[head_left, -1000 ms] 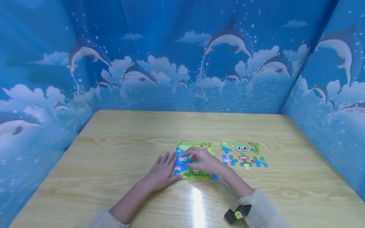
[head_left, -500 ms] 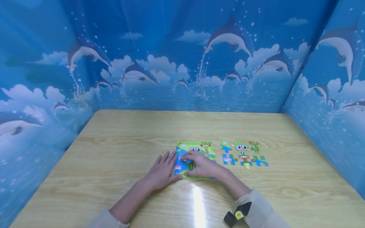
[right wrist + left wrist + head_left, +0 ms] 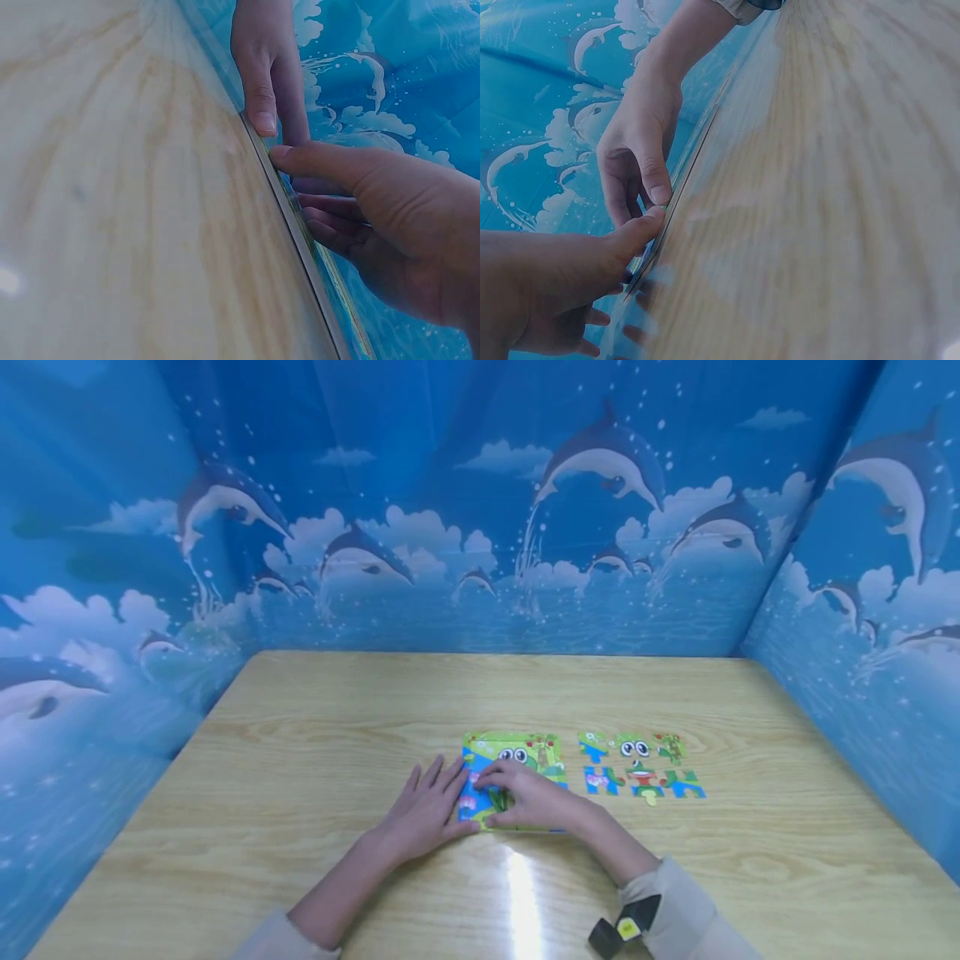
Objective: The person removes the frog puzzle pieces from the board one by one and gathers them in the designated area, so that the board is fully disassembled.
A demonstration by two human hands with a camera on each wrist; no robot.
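Observation:
A frog picture board [image 3: 551, 745] lies flat near the middle of the wooden table. Along its left edge my left hand [image 3: 423, 814] rests with fingers spread, its thumb at the lower left corner. My right hand [image 3: 536, 797] is over the lower part of the board, fingers and thumb bent down to the surface; whether a piece is between them is hidden. The wrist views show the left thumb [image 3: 641, 229] and the right thumb [image 3: 300, 155] by the board's near edge. Several cut pieces lie right of the board, one with frog eyes [image 3: 634, 748].
The wooden table [image 3: 360, 710] is bordered at the back and sides by a blue dolphin-print curtain [image 3: 420, 485]. A black strap device with a yellow mark [image 3: 628, 928] is on the right wrist. Light glares on the table's near part.
Compared with a second ago, my right hand has shifted slightly toward the near edge, uncovering printed frog eyes on the board. My left hand has stayed in place, and the loose pieces look unmoved.

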